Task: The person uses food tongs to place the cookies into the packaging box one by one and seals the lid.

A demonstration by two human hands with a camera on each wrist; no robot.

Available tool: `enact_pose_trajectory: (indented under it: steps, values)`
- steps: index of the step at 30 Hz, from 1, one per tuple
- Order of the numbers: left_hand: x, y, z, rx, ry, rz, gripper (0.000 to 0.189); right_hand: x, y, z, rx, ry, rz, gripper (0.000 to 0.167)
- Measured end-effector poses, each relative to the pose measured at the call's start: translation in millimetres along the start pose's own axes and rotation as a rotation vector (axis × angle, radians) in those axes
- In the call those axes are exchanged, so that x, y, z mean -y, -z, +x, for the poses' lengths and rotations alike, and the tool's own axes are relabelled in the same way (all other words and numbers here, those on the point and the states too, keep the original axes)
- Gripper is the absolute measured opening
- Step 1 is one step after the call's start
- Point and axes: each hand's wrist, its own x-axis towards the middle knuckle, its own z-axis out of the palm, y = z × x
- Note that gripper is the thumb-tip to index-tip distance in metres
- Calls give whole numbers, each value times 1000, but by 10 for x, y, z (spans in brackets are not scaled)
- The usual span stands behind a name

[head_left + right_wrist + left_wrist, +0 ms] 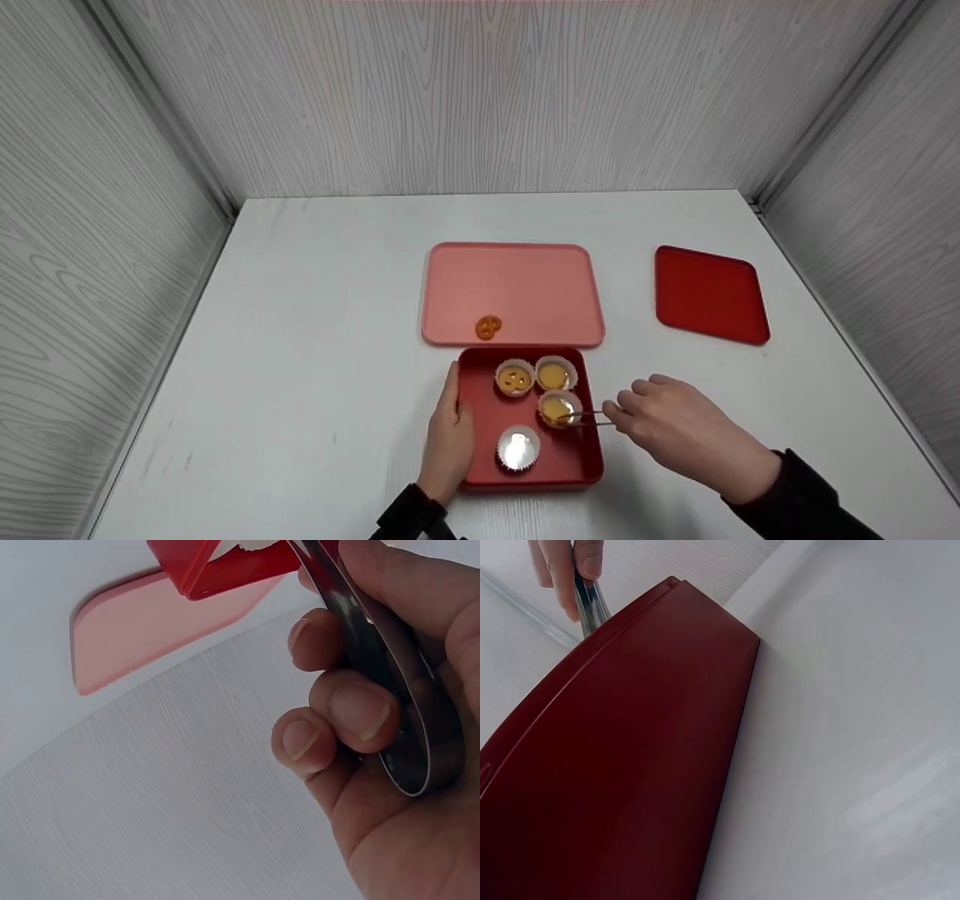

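My left hand (448, 446) holds the red box (487, 480) by its left wall, thumb over the rim and fingers along the outside. From the right, my right hand (679, 431) grips metal tongs (444, 746), their bent end in the palm. The tong tips reach into a fluted baking cup (574, 401) at a yellow biscuit (553, 409). Behind it another cup (572, 366) has a round yellow biscuit (553, 376), and beside that a cup (515, 363) contains a pretzel-shaped biscuit (514, 380). A shiny-bottomed cup (518, 448) near the front has nothing in it.
Just behind the box lies a pink tray (517, 281) with one small brown pretzel (488, 327) near its front edge. A flat red tray (709, 292) is at the right. Grey wood-grain panels (480, 97) border the white table (322, 315) at the back and sides.
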Motion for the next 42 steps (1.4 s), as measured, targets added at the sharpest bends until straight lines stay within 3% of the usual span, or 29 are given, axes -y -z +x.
enact_pose_trajectory:
  steps: [10, 19, 35, 42]
  values:
    - [4, -3, 4, 4, -4, -10, 60, 12, -8, 89, -2, -7, -64, 18]
    - [15, -4, 11, 2, -2, -8, 59, -15, 2, 108, 42, -55, 3, 18]
    - [13, 3, 16, 9, -9, -13, 60, -177, 71, -25, -143, -76, 112, 29]
    - [9, -1, 6, 5, -7, -2, 59, -253, 54, -14, -250, -93, 106, 40]
